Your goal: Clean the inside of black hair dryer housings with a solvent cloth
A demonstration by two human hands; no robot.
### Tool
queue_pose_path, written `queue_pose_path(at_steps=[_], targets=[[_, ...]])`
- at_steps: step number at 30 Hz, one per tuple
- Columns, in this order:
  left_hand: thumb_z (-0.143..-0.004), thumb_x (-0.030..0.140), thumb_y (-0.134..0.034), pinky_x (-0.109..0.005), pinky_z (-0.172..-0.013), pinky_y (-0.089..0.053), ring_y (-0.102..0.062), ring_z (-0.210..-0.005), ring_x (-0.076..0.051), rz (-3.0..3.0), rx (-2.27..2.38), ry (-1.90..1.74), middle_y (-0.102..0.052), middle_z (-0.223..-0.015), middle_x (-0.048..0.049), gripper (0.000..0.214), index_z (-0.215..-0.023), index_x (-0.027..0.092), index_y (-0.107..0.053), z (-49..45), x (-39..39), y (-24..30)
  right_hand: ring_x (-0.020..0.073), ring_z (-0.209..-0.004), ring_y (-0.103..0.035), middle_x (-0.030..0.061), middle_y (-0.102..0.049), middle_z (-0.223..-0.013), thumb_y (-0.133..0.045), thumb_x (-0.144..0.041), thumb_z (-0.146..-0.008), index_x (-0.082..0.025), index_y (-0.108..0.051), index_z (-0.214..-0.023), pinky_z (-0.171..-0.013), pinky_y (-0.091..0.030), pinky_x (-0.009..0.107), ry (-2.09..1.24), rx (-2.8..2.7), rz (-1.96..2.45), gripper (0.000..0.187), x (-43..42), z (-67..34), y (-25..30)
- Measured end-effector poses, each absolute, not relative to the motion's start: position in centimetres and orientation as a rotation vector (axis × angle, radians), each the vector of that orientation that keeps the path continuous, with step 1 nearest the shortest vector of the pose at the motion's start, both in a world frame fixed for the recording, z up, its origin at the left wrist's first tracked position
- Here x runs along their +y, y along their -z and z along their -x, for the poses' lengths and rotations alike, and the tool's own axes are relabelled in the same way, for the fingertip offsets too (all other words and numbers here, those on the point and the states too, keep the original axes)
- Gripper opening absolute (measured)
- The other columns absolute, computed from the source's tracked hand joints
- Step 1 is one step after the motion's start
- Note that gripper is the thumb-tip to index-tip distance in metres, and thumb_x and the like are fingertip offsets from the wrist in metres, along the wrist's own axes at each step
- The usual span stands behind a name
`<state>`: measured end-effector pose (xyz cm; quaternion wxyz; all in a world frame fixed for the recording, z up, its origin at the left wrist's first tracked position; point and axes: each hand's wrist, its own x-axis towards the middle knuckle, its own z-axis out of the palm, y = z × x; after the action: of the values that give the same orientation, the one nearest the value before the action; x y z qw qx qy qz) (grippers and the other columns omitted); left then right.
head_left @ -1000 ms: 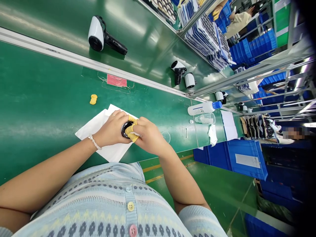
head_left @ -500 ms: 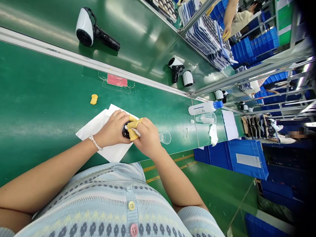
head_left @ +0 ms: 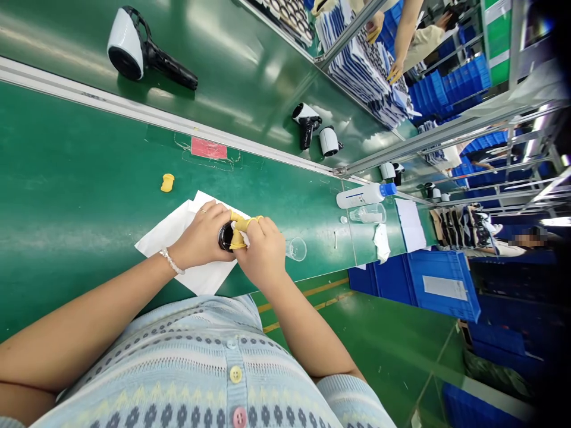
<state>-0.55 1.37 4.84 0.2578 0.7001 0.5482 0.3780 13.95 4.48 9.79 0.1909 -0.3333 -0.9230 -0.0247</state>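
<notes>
And here we are at the green belt, where the left hand (head_left: 200,235) is curled closed around a round glossy black part (head_left: 226,236), held just over a sheet of white paper (head_left: 200,276) in the middle of the frame. The right hand (head_left: 263,252) comes in tight against it, fingers bent and pinching a crumpled white wipe (head_left: 241,239) on the part's rim, with yellow rubber finger cots (head_left: 241,224) on the fingertips. A beaded bracelet (head_left: 172,262) sits on the left wrist. Just right of the hands stands a clear cup (head_left: 297,249), and further along is a plastic bottle with a blue cap (head_left: 361,196). A loose yellow finger cot (head_left: 167,183) lies on the smooth belt (head_left: 89,154) to the left, below a pinkish-red sticker (head_left: 209,148). At upper left, a hair dryer (head_left: 127,50) shows its glossy white shell and black handle. Lower right, a blue plastic crate (head_left: 441,285) carries a white label, too small to read from here.
</notes>
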Motion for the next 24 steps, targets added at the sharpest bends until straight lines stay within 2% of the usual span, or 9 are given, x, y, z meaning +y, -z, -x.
queue_pose_path(at_steps=[3,9,14,18,24], targets=[[-0.065,0.035,-0.065,-0.04,-0.08,-0.043,-0.046,-0.083,-0.023,-1.915,1.488,-1.053,-0.048,-0.081,-0.0034,0.029,-0.078,0.02,-0.044,0.5,1.4,-4.7,0.0178,-0.062,-0.041,0.0027,-0.049,-0.066,-0.044,-0.017,-0.081,-0.021,-0.047,-0.073,-0.057,-0.032,0.028,-0.044,-2.631,0.883,0.009,4.4,-13.9,-9.7],[-0.062,0.033,-0.067,-0.039,-0.08,-0.043,-0.047,-0.086,-0.024,-1.941,1.515,-1.057,-0.05,-0.085,-0.0041,0.031,-0.082,0.019,-0.048,0.4,1.3,-4.4,0.0173,-0.06,-0.039,0.0019,-0.046,-0.062,-0.044,-0.017,-0.082,-0.021,-0.045,-0.068,-0.054,-0.029,0.029,0.082,-2.523,0.931,0.015,4.6,-14.0,-9.7],[-0.068,0.03,-0.063,-0.038,-0.079,-0.043,-0.047,-0.084,-0.023,-1.946,1.522,-1.089,-0.05,-0.083,-0.0039,0.023,-0.081,0.019,-0.047,0.4,1.1,-4.0,0.0146,-0.061,-0.044,-0.0002,-0.049,-0.064,-0.048,-0.019,-0.083,-0.019,-0.053,-0.076,-0.056,-0.035,0.026,-0.381,-2.507,0.745,0.009,4.0,-13.9,-10.1],[-0.067,0.029,-0.063,-0.037,-0.079,-0.043,-0.048,-0.086,-0.023,-1.951,1.516,-1.093,-0.05,-0.083,-0.0042,0.024,-0.081,0.019,-0.047,0.4,1.0,-3.9,0.0164,-0.061,-0.042,0.0013,-0.049,-0.065,-0.047,-0.018,-0.086,-0.018,-0.057,-0.081,-0.056,-0.033,0.028,-0.2,-2.44,0.787,0.011,3.8,-14.0,-9.7],[-0.06,0.028,-0.068,-0.038,-0.079,-0.044,-0.049,-0.086,-0.024,-1.912,1.513,-1.084,-0.052,-0.085,-0.0046,0.033,-0.085,0.017,-0.05,0.4,1.1,-4.3,0.0181,-0.062,-0.041,0.0021,-0.047,-0.065,-0.045,-0.018,-0.085,-0.02,-0.053,-0.075,-0.054,-0.031,0.03,-0.038,-2.476,0.926,0.013,4.5,-14.5,-9.1]])
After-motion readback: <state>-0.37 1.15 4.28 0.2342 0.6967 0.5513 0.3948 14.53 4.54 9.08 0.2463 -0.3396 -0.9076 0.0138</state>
